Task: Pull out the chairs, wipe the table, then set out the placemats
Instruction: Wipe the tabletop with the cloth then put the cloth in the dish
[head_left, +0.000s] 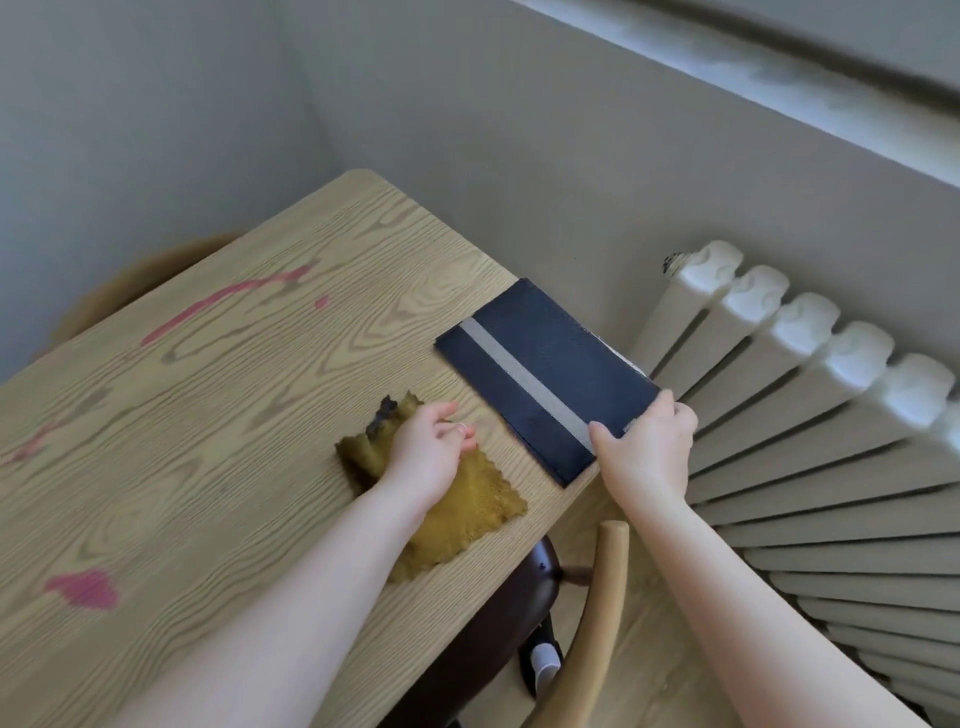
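Fingers, right hand (647, 447): curled over the near corner of the placemat (545, 374), thumb on top by its grey stripe, pinching it.
Fingers, left hand (428, 449): bent loosely, resting on the cloth (457, 512) and pressing it to the table (208, 415); a ring shows on one finger.
Placemat: dark blue, flat on the table's right edge, its far side slightly overhanging toward the radiator (810, 415).
Cloth: mustard yellow, crumpled, just left of the placemat, not touching it.
Stains: pink smears (83, 590) well left of the placemat, on the table's far and near-left areas.
Chair (597, 597): below the placemat's near corner, beside the table edge, dark seat, pale wooden back.
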